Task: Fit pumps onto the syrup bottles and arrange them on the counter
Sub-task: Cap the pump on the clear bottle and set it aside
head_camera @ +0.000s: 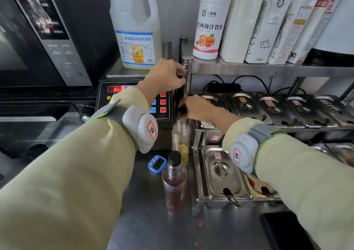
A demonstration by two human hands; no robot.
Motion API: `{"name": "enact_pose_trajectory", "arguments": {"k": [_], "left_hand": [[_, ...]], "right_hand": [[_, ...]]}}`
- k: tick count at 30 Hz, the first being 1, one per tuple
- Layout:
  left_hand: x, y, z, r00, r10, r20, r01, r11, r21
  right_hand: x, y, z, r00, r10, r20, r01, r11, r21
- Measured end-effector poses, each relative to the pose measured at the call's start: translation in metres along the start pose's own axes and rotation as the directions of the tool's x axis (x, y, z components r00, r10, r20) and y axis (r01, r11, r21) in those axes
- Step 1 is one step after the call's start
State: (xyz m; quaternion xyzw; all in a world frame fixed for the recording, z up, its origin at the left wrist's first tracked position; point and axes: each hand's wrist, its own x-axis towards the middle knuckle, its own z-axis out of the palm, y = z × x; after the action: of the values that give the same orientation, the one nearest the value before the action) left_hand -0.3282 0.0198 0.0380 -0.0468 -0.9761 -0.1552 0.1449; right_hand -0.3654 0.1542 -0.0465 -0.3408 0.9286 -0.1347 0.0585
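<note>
A clear syrup bottle (pixel 181 144) with pale yellow liquid stands on the steel counter (pixel 153 221), beside the shelf post (pixel 187 73). My right hand (pixel 199 109) grips the black pump collar (pixel 182 112) at the bottle's neck. Higher up, my left hand (pixel 164 75) is closed around the pump's top; only a bit of black shows between its fingers. A second bottle (pixel 174 182), filled with reddish-brown syrup and closed by a black screw cap, stands nearer to me with neither hand on it.
A blue timer (pixel 157 163) lies left of the bottles. Behind stand a keypad dispenser machine (pixel 161 104), a big jug (pixel 136 29) and an oven (pixel 38 48). Lidded steel containers (pixel 222 173) fill the right side, under a shelf (pixel 268 68) of cartons. A black device (pixel 283 230) lies near right.
</note>
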Motion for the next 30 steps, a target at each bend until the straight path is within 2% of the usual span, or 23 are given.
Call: {"name": "enact_pose_trajectory", "arguments": {"k": [3, 5, 9, 12, 18, 25, 30], "left_hand": [[-0.002, -0.001, -0.001, 1.000, 0.002, 0.014, -0.002, 1.000, 0.011], [-0.005, -0.002, -0.003, 1.000, -0.002, 0.009, 0.002, 1.000, 0.005], [-0.013, -0.006, -0.008, 1.000, -0.011, -0.008, 0.011, 1.000, -0.020], [-0.019, -0.003, -0.015, 0.998, -0.056, 0.012, 0.056, 0.997, -0.055], [-0.029, -0.002, -0.035, 0.985, -0.172, -0.013, 0.156, 0.920, -0.359], [-0.051, 0.012, -0.048, 0.981, -0.192, -0.040, 0.162, 0.909, -0.383], [-0.083, 0.014, -0.048, 0.973, -0.224, -0.049, 0.187, 0.898, -0.399]], "right_hand": [[-0.001, 0.001, -0.005, 0.997, -0.004, 0.071, -0.003, 0.995, 0.101], [-0.004, 0.001, -0.012, 0.998, -0.005, 0.057, -0.005, 0.985, 0.171], [-0.010, 0.005, -0.029, 0.991, 0.014, -0.136, 0.021, 0.967, 0.252], [-0.013, 0.006, -0.043, 0.962, 0.093, -0.258, 0.016, 0.920, 0.392], [-0.024, -0.008, -0.079, 0.922, 0.185, -0.341, 0.066, 0.792, 0.607], [-0.042, -0.022, -0.091, 0.913, 0.166, -0.374, 0.118, 0.768, 0.629], [-0.062, -0.026, -0.080, 0.942, 0.108, -0.318, 0.115, 0.786, 0.608]]}}
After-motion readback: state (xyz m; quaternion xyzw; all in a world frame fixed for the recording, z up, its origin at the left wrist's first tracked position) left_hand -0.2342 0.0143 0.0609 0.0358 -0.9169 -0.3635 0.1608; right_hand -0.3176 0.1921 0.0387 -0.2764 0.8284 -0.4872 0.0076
